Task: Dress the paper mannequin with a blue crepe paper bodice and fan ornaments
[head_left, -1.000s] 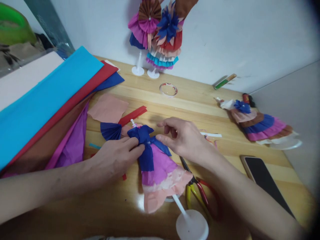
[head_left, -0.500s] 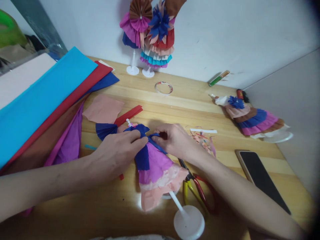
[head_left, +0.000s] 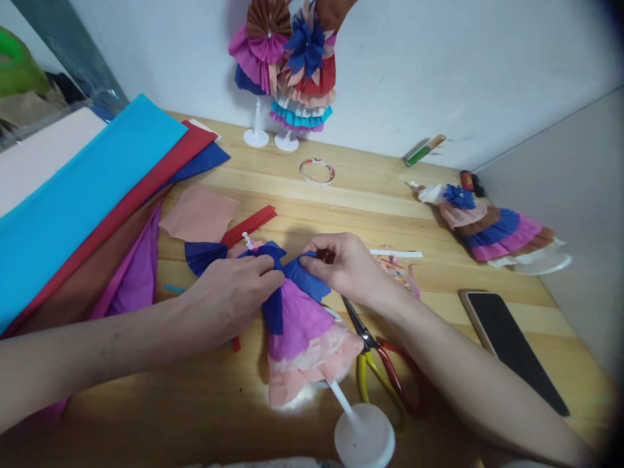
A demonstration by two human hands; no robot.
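Note:
A small paper dress [head_left: 303, 325] on a white stand lies tilted on the table, purple with a pale pink ruffled hem. Across its upper part sits a blue paper bow [head_left: 308, 275]. My left hand [head_left: 238, 286] presses on the bow's middle and left side, fingers closed on the blue paper. Between thumb and fingertips, my right hand [head_left: 344, 266] pinches the bow's right-hand flap, which is fanned outward. The stand's round white base [head_left: 364, 437] points towards me. A folded blue paper fan [head_left: 205, 257] lies beyond my left wrist.
Stacked crepe paper sheets [head_left: 92, 175] cover the left side. Red and yellow handled pliers [head_left: 373, 351] lie by my right forearm, with a phone [head_left: 511, 344] farther right. Two paper dresses [head_left: 302, 78] stand by the wall; another dress [head_left: 502, 227] lies at right. Paper scraps [head_left: 397, 270] are nearby.
The right flap of the blue bow has spread wider under my right fingers. My left hand stays on the bow's middle, and the whole view has shifted slightly.

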